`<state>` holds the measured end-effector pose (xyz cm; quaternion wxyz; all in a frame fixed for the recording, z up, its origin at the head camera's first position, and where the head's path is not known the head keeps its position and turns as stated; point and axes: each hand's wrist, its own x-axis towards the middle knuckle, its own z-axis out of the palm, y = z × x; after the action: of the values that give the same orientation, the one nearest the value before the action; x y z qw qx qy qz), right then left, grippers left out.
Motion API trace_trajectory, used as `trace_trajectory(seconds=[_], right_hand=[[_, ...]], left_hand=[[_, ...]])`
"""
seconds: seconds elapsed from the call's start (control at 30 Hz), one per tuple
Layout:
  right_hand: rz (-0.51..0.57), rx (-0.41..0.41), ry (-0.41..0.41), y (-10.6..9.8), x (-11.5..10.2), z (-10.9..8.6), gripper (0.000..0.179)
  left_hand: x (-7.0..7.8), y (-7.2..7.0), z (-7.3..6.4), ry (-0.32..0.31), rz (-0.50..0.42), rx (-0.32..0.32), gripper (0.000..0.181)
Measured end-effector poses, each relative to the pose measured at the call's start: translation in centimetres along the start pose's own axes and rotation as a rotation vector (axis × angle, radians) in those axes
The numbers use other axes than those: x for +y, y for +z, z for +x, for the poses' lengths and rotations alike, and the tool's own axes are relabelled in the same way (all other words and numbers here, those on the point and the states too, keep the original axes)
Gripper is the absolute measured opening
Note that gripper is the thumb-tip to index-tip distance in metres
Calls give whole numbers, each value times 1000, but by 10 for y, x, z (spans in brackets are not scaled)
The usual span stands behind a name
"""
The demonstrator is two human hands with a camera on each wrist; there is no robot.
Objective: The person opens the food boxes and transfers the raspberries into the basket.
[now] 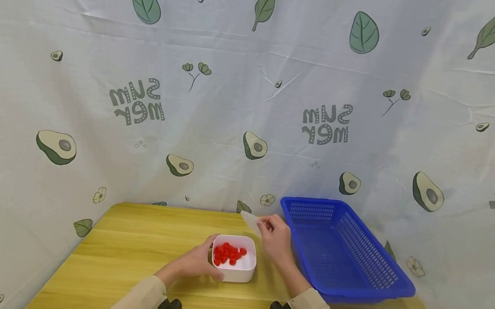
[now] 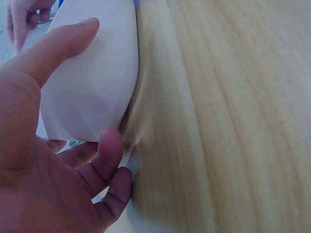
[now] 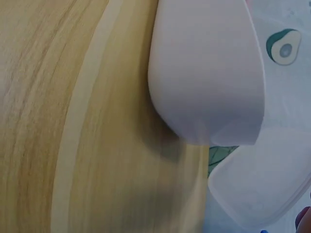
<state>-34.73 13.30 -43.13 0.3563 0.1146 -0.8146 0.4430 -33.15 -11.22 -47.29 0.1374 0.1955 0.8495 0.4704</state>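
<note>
A white square container [image 1: 238, 276] stands on the table with several small red, rounded pieces [image 1: 227, 254] inside, gathered toward its left half. My left hand [image 1: 197, 262] grips the container from the left. In the left wrist view its thumb lies along the white wall [image 2: 92, 92] and the fingers bend around the other side. Up and to the right of the container, my right hand [image 1: 276, 239] pinches a thin translucent lid [image 1: 251, 221] by its edge, holding it raised and tilted. The right wrist view shows the lid's rounded corner beyond the container, with just a fingertip at the frame edge.
A blue perforated plastic basket [image 1: 313, 281] stands on the right side of the wooden table [image 1: 136, 242], close beside my right forearm. Behind the table hangs a pale cloth [image 1: 215, 123] printed with avocados and leaves.
</note>
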Motion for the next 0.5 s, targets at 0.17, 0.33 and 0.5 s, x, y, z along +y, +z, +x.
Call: trace_trajectory(seconds=[0.17,0.33,0.5], right_hand=[[-116,-87,81,3,9,1,6],[-222,-145,125,8,19,-1,8],[-289,-204,143,13,26,-4,7]], left_hand=[[2,-1,1,4,9,7,114],[3,-1,-1,-1,15,-2,115],[2,0,-2,-8,18,-3,115]])
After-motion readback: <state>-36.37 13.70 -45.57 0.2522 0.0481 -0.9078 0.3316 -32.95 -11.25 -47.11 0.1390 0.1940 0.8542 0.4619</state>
